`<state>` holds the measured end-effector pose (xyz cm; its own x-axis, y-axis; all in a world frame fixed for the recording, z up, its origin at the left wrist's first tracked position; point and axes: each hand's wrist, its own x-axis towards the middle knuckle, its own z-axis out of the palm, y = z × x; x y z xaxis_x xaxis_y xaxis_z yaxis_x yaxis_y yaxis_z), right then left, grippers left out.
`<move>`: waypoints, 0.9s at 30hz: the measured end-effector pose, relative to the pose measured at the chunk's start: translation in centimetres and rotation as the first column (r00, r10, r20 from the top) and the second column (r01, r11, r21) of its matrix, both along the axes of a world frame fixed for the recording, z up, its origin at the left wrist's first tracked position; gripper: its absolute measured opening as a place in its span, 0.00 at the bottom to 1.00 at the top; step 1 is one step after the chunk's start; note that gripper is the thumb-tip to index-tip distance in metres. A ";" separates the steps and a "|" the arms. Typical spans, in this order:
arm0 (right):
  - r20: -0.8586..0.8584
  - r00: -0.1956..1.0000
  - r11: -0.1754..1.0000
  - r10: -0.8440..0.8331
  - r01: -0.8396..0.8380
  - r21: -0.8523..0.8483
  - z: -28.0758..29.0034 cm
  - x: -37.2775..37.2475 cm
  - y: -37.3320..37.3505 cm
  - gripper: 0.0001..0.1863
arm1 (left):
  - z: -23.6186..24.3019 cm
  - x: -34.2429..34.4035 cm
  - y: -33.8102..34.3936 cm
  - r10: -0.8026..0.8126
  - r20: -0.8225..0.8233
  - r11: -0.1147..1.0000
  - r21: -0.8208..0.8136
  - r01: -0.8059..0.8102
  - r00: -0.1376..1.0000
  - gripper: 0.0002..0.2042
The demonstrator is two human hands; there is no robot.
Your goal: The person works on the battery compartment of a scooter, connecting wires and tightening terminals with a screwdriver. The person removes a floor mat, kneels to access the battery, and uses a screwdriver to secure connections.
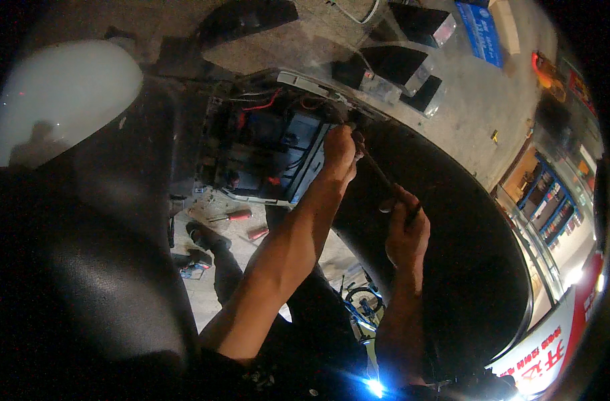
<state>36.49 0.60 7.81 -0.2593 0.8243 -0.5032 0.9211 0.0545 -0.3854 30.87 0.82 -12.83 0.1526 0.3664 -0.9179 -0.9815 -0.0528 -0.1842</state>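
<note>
My right hand [406, 230] is closed around the near end of a long thin metal rod-like tool [377, 168]; its exact kind does not show. At the tool's far end my left hand [339, 152] is closed, its fingertips partly hidden. Both hands are over the right edge of an open vehicle compartment [288, 202]. Inside lie dark block-shaped units [301, 134], with a red wire [261, 103] along the far side. A large dark curved panel [452, 220] spreads beneath and to the right of my hands.
A black seat-like surface [111, 267] and a white rounded body panel [64, 100] fill the left. Red-handled screwdrivers [239, 215] and a blue power tool [195, 269] lie on the floor by my foot. Dark boxes [395, 67] stand beyond. A bright lamp [375, 386] glares below.
</note>
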 end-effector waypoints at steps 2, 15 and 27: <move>0.069 0.981 0.983 0.181 -0.179 -0.031 0.8 -1.7 0.8 0.14 | -0.7 0.1 -0.5 -0.018 0.008 0.999 0.031 0.017 1.000 0.10; -0.001 0.694 0.678 -0.720 0.703 -0.213 -0.3 -3.7 0.2 0.18 | 2.9 0.0 0.7 0.199 0.192 0.980 -0.071 -0.189 0.961 0.09; 0.503 0.574 0.683 0.647 -0.729 -0.047 5.8 -5.0 0.9 0.20 | -5.1 4.6 1.5 -0.107 0.052 0.994 -0.011 0.108 0.993 0.11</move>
<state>31.49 1.54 13.58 -0.5613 0.5662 -0.6036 0.6330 0.7636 0.1277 35.43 2.29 -17.88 0.2375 0.3327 -0.9126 -0.9708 0.0496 -0.2345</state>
